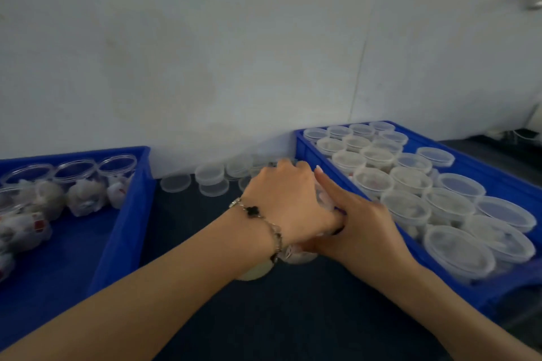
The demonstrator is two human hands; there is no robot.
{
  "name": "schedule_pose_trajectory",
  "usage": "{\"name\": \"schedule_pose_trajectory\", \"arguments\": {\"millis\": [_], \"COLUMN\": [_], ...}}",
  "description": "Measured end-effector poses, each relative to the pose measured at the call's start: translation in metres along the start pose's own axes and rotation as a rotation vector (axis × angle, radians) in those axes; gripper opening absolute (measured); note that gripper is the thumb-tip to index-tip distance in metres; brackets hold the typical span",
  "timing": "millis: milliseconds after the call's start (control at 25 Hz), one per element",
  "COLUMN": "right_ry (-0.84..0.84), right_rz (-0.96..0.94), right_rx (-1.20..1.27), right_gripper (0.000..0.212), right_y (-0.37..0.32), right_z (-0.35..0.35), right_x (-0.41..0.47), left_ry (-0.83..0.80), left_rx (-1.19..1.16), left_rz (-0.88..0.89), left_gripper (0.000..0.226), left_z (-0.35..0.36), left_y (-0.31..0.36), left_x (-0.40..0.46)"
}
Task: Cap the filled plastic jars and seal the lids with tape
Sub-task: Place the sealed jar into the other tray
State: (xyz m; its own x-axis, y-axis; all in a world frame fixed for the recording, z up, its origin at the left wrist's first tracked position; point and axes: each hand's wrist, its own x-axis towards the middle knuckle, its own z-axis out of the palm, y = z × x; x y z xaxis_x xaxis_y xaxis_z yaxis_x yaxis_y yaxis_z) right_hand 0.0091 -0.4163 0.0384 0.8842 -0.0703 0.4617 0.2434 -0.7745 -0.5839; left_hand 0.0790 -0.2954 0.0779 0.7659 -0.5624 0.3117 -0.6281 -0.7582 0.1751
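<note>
- Head view: the left hand (286,199) curls over a filled jar (296,255) on the dark table (293,316) between two blue crates (129,214); the right hand (356,223) presses its side, forefinger straight.
- Capping looks underway; taping would follow. No tape is visible.

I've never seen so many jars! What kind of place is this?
Probably a small packing workshop. One blue crate holds rows of capped jars, another holds open filled jars, and spare lids wait by the wall.
</note>
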Motion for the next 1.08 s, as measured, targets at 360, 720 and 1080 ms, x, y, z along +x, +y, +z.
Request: {"name": "schedule_pose_trajectory", "arguments": {"millis": [360, 720, 1080], "right_ry": [0.065, 0.281, 0.203], "right_rz": [0.064, 0.217, 0.326], "right_rx": [-0.458, -0.178, -0.25], "right_gripper": [0.106, 0.077, 0.096], "right_y": [0.036, 0.119, 0.248], "right_z": [-0.045, -0.045, 0.028], "right_x": [0.08, 0.304, 0.378], "left_ry": [-0.232, -0.015, -0.247], "left_rx": [-0.317, -0.82, -0.66], "left_rz": [0.081, -0.233, -0.212], "left_gripper": [0.071, 0.068, 0.07], "left_z": [-0.016, 0.007, 0.131], "left_y": [0.003, -0.04, -0.082], "left_x": [0.097, 0.264, 0.366]}}
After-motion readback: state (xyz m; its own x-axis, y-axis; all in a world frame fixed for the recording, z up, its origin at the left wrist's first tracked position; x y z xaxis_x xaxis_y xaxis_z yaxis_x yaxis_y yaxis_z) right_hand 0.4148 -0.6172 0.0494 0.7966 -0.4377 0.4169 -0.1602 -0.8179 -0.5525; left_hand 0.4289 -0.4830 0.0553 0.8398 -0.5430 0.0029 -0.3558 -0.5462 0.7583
